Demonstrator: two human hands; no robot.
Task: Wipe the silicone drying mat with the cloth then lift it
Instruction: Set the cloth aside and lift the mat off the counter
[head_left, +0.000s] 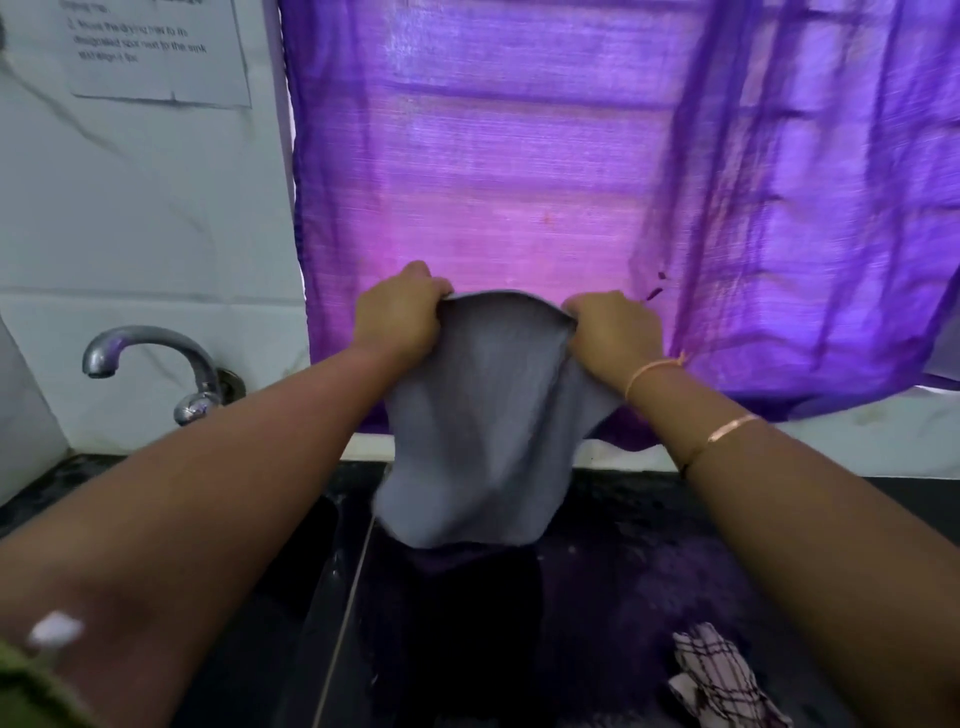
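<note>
Purple curtain (519, 156) fills the upper centre and right, backlit, its hem hanging down to the white ledge behind the worktop. White marbled wall (145, 208) to the left of it. Dark speckled worktop (649, 571) spans the lower frame. Grey drying mat (483, 441) is off the worktop, held up in front of the curtain; it hangs limp, with its lower edge clear above the dark surface. Left hand (400, 317) grips the mat's upper left corner, fingers curled over the edge. Right hand (613, 332) grips the upper right corner the same way; the top edge bows between the two. Printed notice (156, 52) on the wall upper left, text too blurred to read. Chrome tap (156, 353) on the wall at left. Checked cloth (722, 680) lies crumpled on the worktop at lower right, well apart from the mat. Thin bangle (732, 428) on the right forearm.
</note>
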